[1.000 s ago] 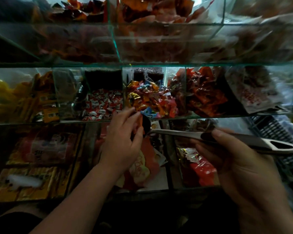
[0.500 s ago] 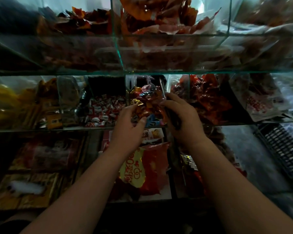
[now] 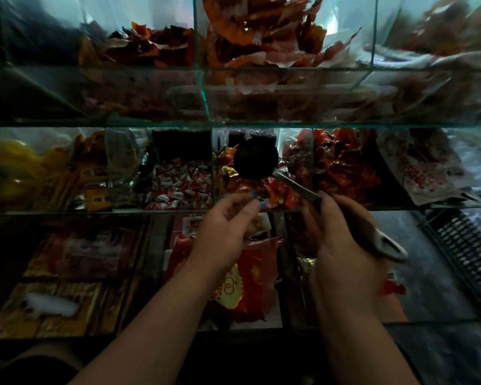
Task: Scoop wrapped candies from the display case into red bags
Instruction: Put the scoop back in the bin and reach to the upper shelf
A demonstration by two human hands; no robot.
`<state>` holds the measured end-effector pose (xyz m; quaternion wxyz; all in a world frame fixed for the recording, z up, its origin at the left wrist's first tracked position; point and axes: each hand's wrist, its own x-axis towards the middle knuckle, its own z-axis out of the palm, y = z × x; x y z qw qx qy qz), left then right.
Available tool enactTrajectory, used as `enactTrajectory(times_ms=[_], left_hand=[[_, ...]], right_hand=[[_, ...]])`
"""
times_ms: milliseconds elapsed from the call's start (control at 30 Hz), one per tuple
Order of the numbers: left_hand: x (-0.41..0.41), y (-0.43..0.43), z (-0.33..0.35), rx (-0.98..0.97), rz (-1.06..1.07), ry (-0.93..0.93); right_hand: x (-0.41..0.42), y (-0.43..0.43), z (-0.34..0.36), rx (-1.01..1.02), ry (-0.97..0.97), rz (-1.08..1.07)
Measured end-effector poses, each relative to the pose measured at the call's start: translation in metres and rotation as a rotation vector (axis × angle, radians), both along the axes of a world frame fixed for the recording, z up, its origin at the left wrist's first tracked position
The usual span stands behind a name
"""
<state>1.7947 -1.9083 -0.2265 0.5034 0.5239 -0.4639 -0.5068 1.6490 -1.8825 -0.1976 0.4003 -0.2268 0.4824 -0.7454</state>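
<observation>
Two bare hands reach toward the middle shelf of a glass display case (image 3: 206, 95). The right hand (image 3: 342, 245) is closed around the metal handle of a scoop (image 3: 256, 162), whose dark round bowl sits over the compartment of mixed, bright foil-wrapped candies (image 3: 264, 190); the handle slants down and right, its end sticking out past the palm. The left hand (image 3: 222, 226) is just in front of the same compartment, thumb and fingers pinched together near a blue-wrapped candy, though blur hides whether it actually grips it. A red bag with a gold emblem (image 3: 247, 287) lies on the lower shelf beneath the left wrist. Just left of the mixed candies, a neighbouring compartment holds red-and-white wrapped candies (image 3: 181, 184), and to the right sit orange-red packets (image 3: 342, 168).
</observation>
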Motion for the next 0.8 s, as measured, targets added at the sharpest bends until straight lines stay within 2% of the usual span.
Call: enactTrajectory(times_ms=[100, 167, 367, 467, 600, 667, 733, 800], left_hand=[[0.0, 0.025, 0.005, 0.173, -0.114, 0.187], [0.0, 0.034, 0.006, 0.253, -0.19, 0.247], [0.019, 0.034, 0.015, 0.269, -0.088, 0.559], [0.045, 0.017, 0.021, 0.347, -0.059, 0.458], [0.078, -0.011, 0.03, 0.403, -0.054, 0.297], [0.088, -0.021, 0.031, 0.382, -0.036, 0.261], [0.096, -0.03, 0.029, 0.365, -0.027, 0.252], [0.106, -0.035, 0.024, 0.359, 0.023, 0.227]], right_hand=[[-0.007, 0.032, 0.012, 0.041, -0.196, -0.041], [0.001, 0.047, 0.017, 0.054, -0.254, -0.013], [0.061, 0.061, 0.003, 0.057, -0.192, 0.305], [0.06, 0.059, 0.002, 0.044, -0.004, 0.545], [0.051, 0.057, 0.0, 0.171, 0.275, 0.666], [0.062, 0.05, -0.001, 0.249, 0.401, 0.795], [0.08, 0.038, -0.001, 0.292, 0.386, 0.88], [0.1, 0.018, -0.002, 0.275, 0.321, 0.875]])
